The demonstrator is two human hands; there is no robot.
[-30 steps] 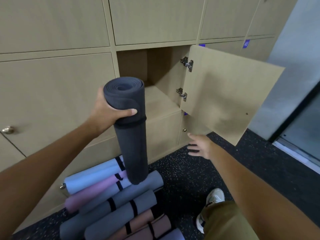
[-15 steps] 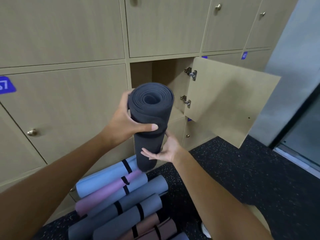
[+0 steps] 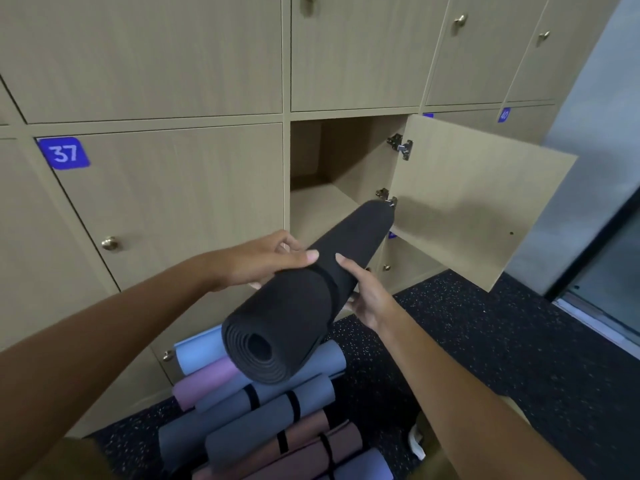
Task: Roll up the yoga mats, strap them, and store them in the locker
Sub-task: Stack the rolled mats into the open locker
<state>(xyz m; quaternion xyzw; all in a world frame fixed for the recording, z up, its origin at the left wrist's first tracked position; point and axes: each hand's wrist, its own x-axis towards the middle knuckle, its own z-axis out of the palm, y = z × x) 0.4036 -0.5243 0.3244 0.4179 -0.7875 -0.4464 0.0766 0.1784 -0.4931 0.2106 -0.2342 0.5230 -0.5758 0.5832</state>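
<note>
So both your hands, left (image 3: 263, 263) and right (image 3: 367, 292), grip the black mat (image 3: 304, 299) (strapped), long axis aimed far-right into the open locker (image 3: 332, 206).

Rolled mat (image 3: 311, 306) between hands, far end at open locker (image 3: 332, 188); mat pile (image 3: 263, 420) on floor below.

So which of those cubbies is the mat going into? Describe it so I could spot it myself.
Look at the wall of tan wooden lockers and find the door with the blue 37 label. The open locker is immediately to its right, where the far end of the black rolled mat points. It is the only one whose door is swung open; its neighbours are closed.
</note>
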